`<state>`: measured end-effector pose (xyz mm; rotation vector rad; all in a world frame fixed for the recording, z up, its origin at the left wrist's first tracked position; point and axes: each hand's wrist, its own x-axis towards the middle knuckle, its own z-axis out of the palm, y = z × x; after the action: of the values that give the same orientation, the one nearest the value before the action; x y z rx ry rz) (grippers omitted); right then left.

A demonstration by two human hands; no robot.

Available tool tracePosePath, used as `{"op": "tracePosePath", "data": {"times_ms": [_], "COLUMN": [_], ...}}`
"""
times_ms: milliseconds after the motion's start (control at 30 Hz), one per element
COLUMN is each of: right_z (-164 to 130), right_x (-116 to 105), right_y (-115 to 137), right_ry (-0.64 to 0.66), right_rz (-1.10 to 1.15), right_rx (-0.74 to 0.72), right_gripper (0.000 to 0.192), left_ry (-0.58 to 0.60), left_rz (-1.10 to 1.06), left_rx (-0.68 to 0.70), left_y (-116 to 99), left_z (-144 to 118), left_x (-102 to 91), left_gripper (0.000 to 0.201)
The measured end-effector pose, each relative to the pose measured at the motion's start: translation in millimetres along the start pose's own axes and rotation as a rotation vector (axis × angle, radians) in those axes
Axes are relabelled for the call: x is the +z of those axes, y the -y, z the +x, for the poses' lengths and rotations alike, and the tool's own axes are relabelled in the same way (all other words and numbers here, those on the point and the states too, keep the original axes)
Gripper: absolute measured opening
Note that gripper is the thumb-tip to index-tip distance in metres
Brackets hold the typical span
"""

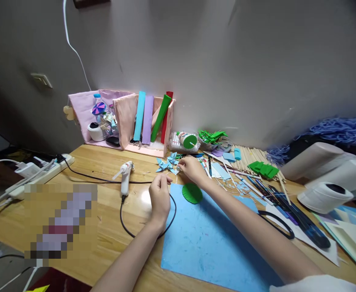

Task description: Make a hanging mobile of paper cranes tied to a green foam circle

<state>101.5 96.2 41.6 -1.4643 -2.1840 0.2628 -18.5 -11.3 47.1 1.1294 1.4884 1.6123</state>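
My right hand [191,168] is closed in a pinch at the edge of several folded blue paper pieces [167,164]. A tiny pale thing shows at its fingertips, too small to name. Just in front and to the left, my left hand [160,198] is closed with its fingers curled together; whatever it may hold is hidden. A green disc [192,193] lies on the blue sheet [202,239], beneath my right wrist. To the left of my left hand, a white glue gun [126,178] rests on the table, its black cord [121,217] looping around behind my left forearm.
Pink boxes [124,121] with rolled coloured paper stand against the wall. At right are wooden sticks [247,156], pens [252,188], black-handled scissors [310,227] and a white spool [324,197]. A power strip [40,176] lies along the left edge, near a blurred-out item [63,225].
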Motion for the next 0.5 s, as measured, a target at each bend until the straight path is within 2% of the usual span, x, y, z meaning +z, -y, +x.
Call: {"op": "tracePosePath", "data": {"times_ms": [67,133,200,267,367,433,500], "right_z": [-6.9,-14.8,-22.8,-29.9,-37.3,-39.1,-38.6], "right_x": [-5.1,-6.6,-0.9,12.7,42.6,62.7,79.3], "right_y": [6.2,15.4,28.4,45.8,80.3,106.0,129.9], "right_ry": [-0.023,-0.036,0.0,0.118,0.323,0.307,0.235], "right_rz": [0.023,0.057,0.151,0.358,0.681,0.707,0.664], "right_rx": [0.0,-0.011,-0.032,-0.021,0.034,0.004,-0.02], "right_gripper": [0.019,0.024,0.025,0.023,0.026,0.035,0.04], "left_ry": [0.109,0.266,0.327,0.222,-0.068,-0.183,-0.202], "left_rz": [0.164,0.397,0.628,0.824,1.082,1.206,1.261], "left_rx": [0.082,0.156,0.189,0.176,0.172,0.167,0.143], "left_y": [-4.3,-8.9,-10.6,-6.6,8.7,20.5,30.2], "left_z": [-4.1,-9.9,-16.2,-21.0,-21.1,-15.8,-8.6], "left_x": [-3.6,-13.4,-30.2,-52.6,-88.3,-107.4,-119.6], "left_gripper": [0.031,0.033,0.032,0.027,0.024,0.03,0.035]}}
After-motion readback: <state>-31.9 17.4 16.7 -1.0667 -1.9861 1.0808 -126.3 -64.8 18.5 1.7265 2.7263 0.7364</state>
